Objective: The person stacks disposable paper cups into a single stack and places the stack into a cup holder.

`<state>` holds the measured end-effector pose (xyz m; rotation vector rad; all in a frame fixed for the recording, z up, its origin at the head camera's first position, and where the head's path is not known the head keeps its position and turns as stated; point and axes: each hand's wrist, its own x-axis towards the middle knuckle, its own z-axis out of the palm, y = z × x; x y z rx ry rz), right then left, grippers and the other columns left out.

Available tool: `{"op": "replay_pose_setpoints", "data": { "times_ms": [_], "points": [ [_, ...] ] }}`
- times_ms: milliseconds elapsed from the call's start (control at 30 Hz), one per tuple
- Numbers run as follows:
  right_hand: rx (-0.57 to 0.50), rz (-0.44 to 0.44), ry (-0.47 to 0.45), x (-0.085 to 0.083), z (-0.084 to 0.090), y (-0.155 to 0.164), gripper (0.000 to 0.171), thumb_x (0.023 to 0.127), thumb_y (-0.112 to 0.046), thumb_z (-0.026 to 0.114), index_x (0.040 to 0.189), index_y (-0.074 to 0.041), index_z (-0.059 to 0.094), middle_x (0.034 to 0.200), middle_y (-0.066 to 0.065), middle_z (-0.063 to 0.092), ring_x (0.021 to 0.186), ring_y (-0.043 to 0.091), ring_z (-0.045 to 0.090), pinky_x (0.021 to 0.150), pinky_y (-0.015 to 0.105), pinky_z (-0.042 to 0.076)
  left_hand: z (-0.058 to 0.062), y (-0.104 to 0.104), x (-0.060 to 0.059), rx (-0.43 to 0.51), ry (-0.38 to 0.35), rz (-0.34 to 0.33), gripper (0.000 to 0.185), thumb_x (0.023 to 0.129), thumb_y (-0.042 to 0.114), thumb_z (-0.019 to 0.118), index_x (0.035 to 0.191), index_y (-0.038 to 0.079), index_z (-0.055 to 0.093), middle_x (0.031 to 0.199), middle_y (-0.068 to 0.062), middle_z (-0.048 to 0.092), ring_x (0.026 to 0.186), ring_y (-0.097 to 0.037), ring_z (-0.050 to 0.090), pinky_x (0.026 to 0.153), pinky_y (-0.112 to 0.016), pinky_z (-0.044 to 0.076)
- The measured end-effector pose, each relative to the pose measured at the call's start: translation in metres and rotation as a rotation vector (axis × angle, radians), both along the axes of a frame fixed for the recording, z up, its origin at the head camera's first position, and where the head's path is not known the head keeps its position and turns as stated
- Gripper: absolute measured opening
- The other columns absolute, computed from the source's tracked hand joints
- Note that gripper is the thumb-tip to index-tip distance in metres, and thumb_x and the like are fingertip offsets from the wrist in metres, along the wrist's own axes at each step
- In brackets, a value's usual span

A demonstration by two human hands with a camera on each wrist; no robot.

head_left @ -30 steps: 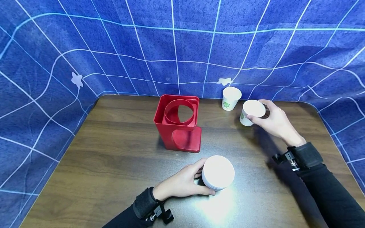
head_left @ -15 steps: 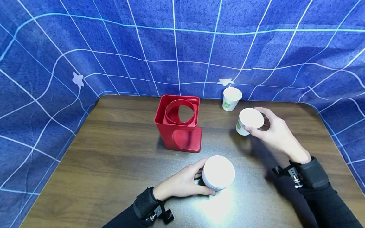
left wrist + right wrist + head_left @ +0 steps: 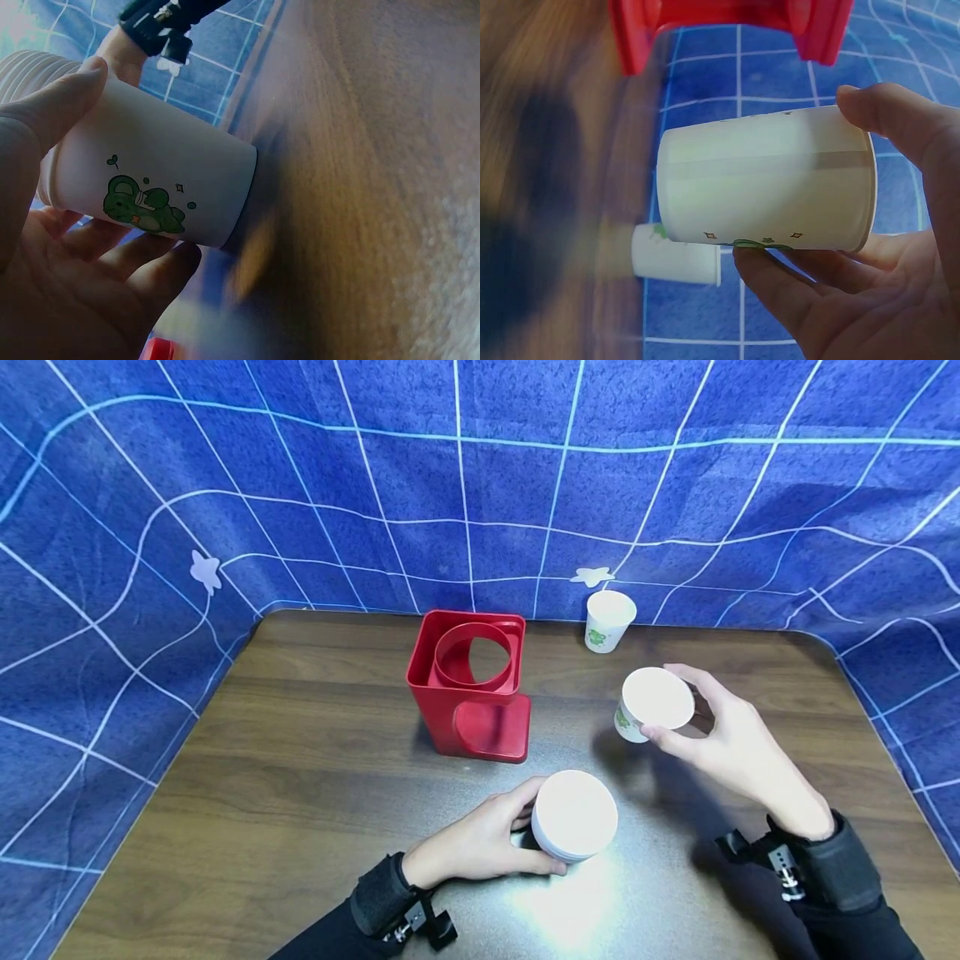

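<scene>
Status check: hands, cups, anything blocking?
Left hand grips near cup on table. Right hand holds second cup above the table. Third cup stands at back; red holder apart, nothing between.

left hand (image 3: 480, 843): grips near paper cup (image 3: 573, 814) standing on table (image 3: 300, 760) | right hand (image 3: 723, 743): holds second paper cup (image 3: 652, 703) above table | red holder (image 3: 468, 685): centre | third cup (image 3: 609, 620): far edge
</scene>
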<state>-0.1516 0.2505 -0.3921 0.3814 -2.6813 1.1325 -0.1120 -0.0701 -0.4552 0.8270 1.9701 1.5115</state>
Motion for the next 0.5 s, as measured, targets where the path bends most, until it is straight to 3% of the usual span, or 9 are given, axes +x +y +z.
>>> {"op": "replay_pose_setpoints", "data": {
  "times_ms": [233,500],
  "points": [
    [-0.052,0.061,0.017,0.011,0.008,-0.011,0.076,0.081,-0.012,0.088,0.147,-0.009,0.051,0.132,0.015,0.064,0.106,-0.015,0.056,0.09,0.0,0.045,-0.001,0.0,0.0,0.011,-0.001,-0.005,0.084,0.082,0.021,0.089,0.151,0.026,0.041,0.146,0.004,0.056,0.134,-0.008,0.055,0.112,-0.022,0.045],
    [-0.075,0.099,0.014,0.021,0.02,-0.019,0.08,0.079,-0.011,0.089,0.149,-0.015,0.051,0.132,0.012,0.064,0.107,-0.012,0.059,0.091,0.002,0.047,-0.001,0.001,0.0,0.006,-0.026,0.004,0.083,0.081,0.019,0.09,0.149,0.029,0.043,0.144,0.006,0.057,0.133,-0.006,0.056,0.112,-0.021,0.044]
  ]
}}
